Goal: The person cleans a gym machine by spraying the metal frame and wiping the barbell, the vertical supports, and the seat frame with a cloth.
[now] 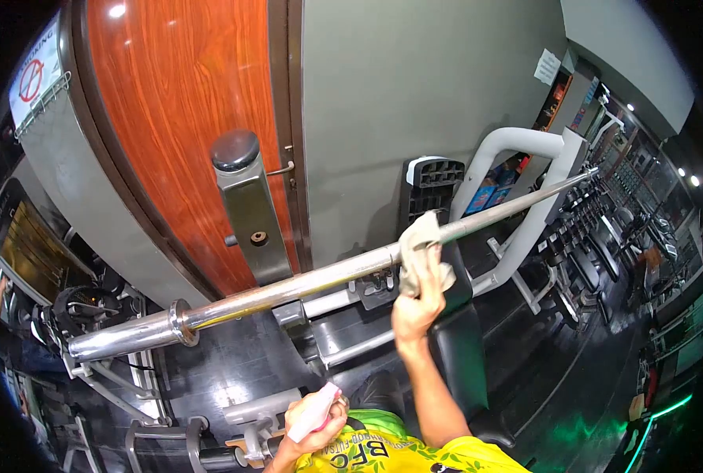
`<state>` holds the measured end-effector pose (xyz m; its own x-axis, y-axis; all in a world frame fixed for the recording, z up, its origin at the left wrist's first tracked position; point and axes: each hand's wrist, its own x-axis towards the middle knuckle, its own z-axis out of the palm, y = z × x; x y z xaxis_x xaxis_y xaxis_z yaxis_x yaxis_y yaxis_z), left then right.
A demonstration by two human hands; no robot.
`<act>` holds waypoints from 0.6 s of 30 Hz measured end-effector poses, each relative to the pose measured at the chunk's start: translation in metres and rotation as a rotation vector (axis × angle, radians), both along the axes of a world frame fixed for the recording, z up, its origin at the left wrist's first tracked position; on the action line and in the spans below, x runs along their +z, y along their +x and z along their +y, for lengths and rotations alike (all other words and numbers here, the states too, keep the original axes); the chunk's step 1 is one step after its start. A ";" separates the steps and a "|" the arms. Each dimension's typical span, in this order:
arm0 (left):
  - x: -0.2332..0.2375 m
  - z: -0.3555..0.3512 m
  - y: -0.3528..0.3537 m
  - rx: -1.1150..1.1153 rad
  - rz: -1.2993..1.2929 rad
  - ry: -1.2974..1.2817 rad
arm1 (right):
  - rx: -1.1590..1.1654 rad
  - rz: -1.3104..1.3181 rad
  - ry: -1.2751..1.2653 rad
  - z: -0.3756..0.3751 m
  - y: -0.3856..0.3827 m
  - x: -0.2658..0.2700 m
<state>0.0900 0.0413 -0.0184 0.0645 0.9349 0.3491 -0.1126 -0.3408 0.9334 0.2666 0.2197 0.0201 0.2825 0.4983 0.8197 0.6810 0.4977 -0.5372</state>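
A long metal barbell crosses the view from lower left to upper right, its thick sleeve and collar at the left. My right hand presses a beige cloth around the bar near its middle, fingers closed on the cloth. Lower down and to the left, near the yellow shirt, my left hand is wrapped round a white and pink object, whose exact kind I cannot make out. That hand is apart from the bar.
A black padded bench stands below the bar. Behind it are a grey upright post, a white curved frame and a wood-coloured door. Dumbbell racks stand at the right. Another person's arm shows far left.
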 end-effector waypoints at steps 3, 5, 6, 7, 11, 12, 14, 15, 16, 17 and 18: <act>0.000 0.002 0.000 -0.033 -0.097 -0.028 | 0.153 0.063 -0.044 -0.024 -0.030 -0.018; -0.003 0.002 0.001 -0.034 -0.064 -0.041 | 0.306 0.080 -0.095 -0.037 -0.036 -0.028; -0.004 0.004 0.002 -0.021 0.012 0.012 | 0.377 0.087 -0.123 -0.041 -0.035 -0.033; -0.004 0.005 0.002 -0.008 0.089 0.068 | 0.375 0.054 -0.139 -0.043 -0.033 -0.035; 0.007 0.004 -0.004 -0.121 0.231 0.085 | 0.388 0.385 -0.301 -0.042 -0.022 -0.048; 0.005 0.003 -0.004 -0.123 0.235 0.086 | 0.355 0.456 -0.360 -0.036 -0.015 -0.049; -0.002 0.001 -0.005 -0.130 0.180 0.094 | 0.378 1.144 -0.443 -0.014 -0.004 -0.062; -0.004 -0.001 -0.007 -0.127 0.185 0.092 | 0.504 1.401 -0.363 -0.006 0.003 -0.052; -0.005 -0.003 -0.008 -0.118 0.171 0.068 | 0.630 1.655 -0.272 0.003 0.013 -0.042; -0.006 -0.004 -0.008 -0.112 0.156 0.045 | 0.806 1.697 -0.286 0.012 0.026 -0.041; -0.005 -0.004 -0.008 -0.113 0.157 0.045 | 1.274 1.664 -0.071 0.020 0.040 -0.053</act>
<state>0.0817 0.0372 -0.0231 0.2251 0.9022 0.3680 -0.0070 -0.3762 0.9265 0.3062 0.2392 -0.0333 0.1140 0.9759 0.1863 -0.9744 0.1464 -0.1705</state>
